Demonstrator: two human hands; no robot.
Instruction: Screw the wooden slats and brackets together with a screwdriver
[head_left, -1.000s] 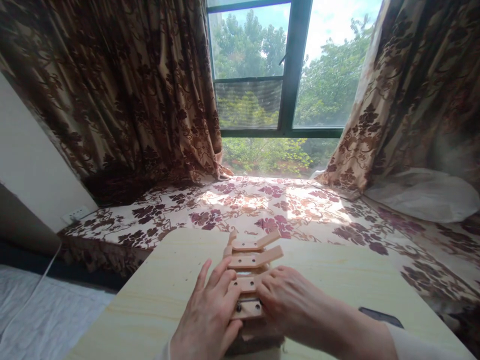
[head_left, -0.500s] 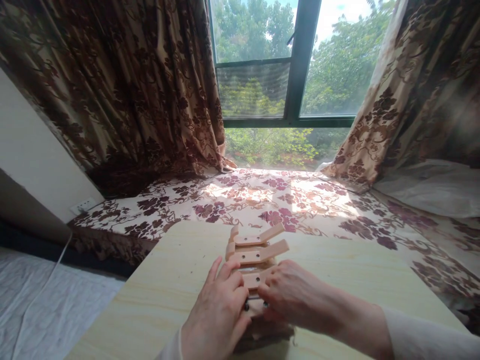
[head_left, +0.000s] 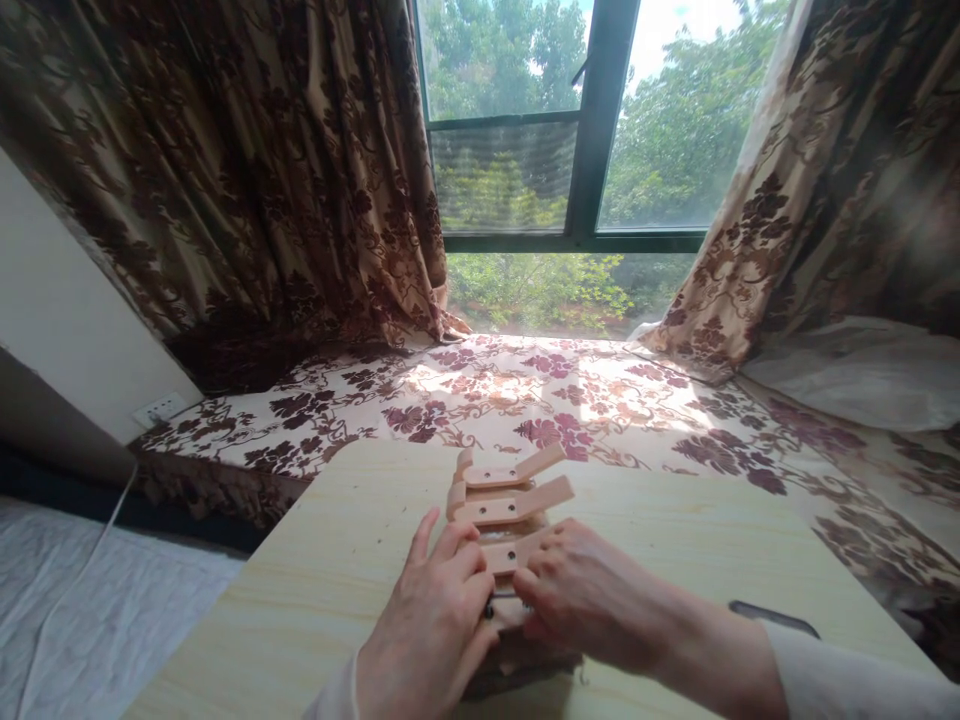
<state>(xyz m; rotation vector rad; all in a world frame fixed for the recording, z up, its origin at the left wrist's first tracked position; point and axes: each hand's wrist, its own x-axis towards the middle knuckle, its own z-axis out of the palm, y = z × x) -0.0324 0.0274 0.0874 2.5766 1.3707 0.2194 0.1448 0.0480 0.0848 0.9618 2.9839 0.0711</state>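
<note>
A row of pale wooden pieces [head_left: 501,511] with upturned ends and dark screw heads runs away from me along the middle of the table. My left hand [head_left: 439,610] grips the left side of the nearer pieces, its index finger raised and the others bent over the wood. From the right, my right hand [head_left: 574,590] is closed around the right end of a near wooden piece; its fingertips are partly hidden. Between my hands a screw shows. Beneath the nearest piece lies something brown [head_left: 525,675], mostly covered by my hands.
Light wood tabletop [head_left: 300,590] surrounds the pieces. A dark-edged flat object [head_left: 776,618] shows behind my right forearm. Beyond the table lies a ledge with flowered cloth [head_left: 480,390], below a window [head_left: 585,180] between patterned curtains [head_left: 300,180]. A clear plastic bag [head_left: 862,370] rests at right.
The view has shifted slightly, and the dark-edged object now shows by my right sleeve. Both hands keep nearly the same hold on the wooden pieces.
</note>
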